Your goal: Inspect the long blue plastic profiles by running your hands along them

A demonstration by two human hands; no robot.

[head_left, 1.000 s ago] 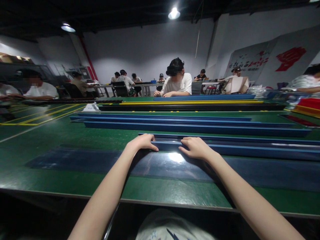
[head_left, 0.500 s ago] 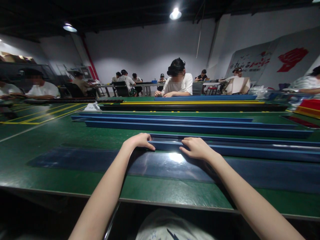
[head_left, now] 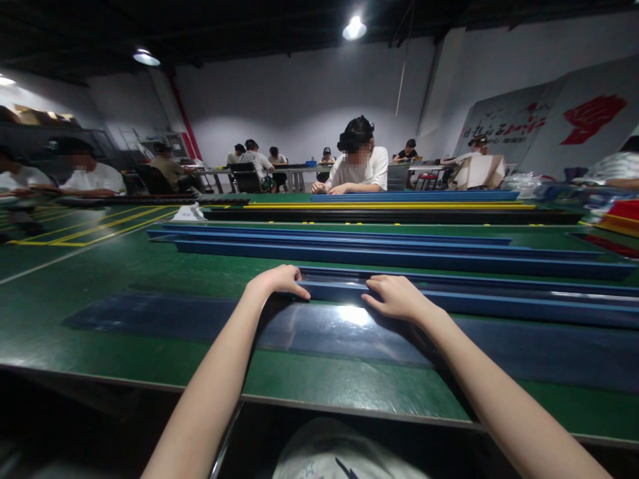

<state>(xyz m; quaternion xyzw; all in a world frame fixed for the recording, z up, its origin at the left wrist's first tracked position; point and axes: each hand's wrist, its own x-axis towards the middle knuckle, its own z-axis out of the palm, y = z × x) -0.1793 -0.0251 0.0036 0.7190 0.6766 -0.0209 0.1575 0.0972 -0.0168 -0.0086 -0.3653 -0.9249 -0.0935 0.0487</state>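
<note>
A long blue channel-shaped profile [head_left: 499, 303] lies lengthwise before me and runs off the right side of the view. At its left end my left hand [head_left: 282, 281] grips it, thumb on the near wall and fingers over the top into the channel. Farther right along the same piece, my right hand [head_left: 399, 296] holds it in a similar way, with some fingertips hidden behind the near wall. On the near side, a flat translucent bluish strip [head_left: 164, 316] lies on the table under my forearms.
Other blue profiles [head_left: 399, 258] lie parallel just beyond. Behind them are black profiles [head_left: 399, 217], a yellow strip [head_left: 389, 206] and a small white object [head_left: 190, 213]. Across the green table [head_left: 174, 366] a co-worker [head_left: 372, 166] sits bent forward. Red-and-yellow pieces [head_left: 622, 219] sit at the right.
The view has shifted slightly, so the table and background sit a little farther right. Both hands keep their grip on the blue profile, with hardly any other movement.
</note>
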